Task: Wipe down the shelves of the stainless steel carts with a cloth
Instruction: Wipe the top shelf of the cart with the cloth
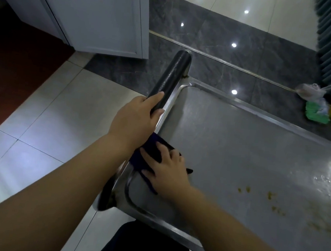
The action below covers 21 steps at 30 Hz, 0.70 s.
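Cloth (pixel 151 150), dark blue, bunched under right hand (pixel 168 171), left hand (pixel 134 120) holding handle (pixel 170 74)

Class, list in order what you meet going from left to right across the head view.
red floor → left hand gripping the handle → right hand pressing the cloth → yellow stains on the shelf → green item

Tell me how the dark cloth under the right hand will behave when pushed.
Probably floppy: the cloth lies rumpled, a corner poking out past the right hand. It likely slides easily on the smooth steel shelf, yet may bunch without flat pressure.
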Each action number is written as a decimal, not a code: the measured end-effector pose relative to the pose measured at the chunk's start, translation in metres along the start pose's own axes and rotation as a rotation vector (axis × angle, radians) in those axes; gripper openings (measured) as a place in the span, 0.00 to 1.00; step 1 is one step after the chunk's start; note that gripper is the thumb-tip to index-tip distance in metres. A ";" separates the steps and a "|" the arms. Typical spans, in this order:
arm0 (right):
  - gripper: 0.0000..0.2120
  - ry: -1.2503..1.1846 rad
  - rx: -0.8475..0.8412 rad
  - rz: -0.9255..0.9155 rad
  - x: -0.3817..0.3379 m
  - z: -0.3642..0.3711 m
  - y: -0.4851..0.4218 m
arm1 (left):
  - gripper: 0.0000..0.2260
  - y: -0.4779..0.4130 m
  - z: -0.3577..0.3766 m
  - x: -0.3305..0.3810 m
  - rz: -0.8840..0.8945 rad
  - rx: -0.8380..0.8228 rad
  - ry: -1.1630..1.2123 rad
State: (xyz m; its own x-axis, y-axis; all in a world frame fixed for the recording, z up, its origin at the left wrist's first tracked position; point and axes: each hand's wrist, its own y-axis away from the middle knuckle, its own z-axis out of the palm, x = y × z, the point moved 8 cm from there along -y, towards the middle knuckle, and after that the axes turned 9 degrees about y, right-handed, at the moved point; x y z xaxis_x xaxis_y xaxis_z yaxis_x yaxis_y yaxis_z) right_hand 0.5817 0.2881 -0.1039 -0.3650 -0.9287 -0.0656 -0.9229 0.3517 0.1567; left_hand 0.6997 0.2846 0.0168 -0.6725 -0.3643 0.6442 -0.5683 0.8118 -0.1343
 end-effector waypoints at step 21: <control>0.26 0.031 0.037 -0.195 -0.036 0.014 0.050 | 0.19 0.085 -0.020 -0.008 -0.004 0.096 0.004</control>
State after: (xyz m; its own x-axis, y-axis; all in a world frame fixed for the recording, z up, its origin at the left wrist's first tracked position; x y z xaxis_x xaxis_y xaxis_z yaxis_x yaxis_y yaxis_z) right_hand 0.5467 0.3410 -0.1072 -0.1760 -0.9825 -0.0606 -0.9797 0.1688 0.1081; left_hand 0.6661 0.3662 0.0156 -0.6687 -0.3654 0.6476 -0.6138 0.7628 -0.2035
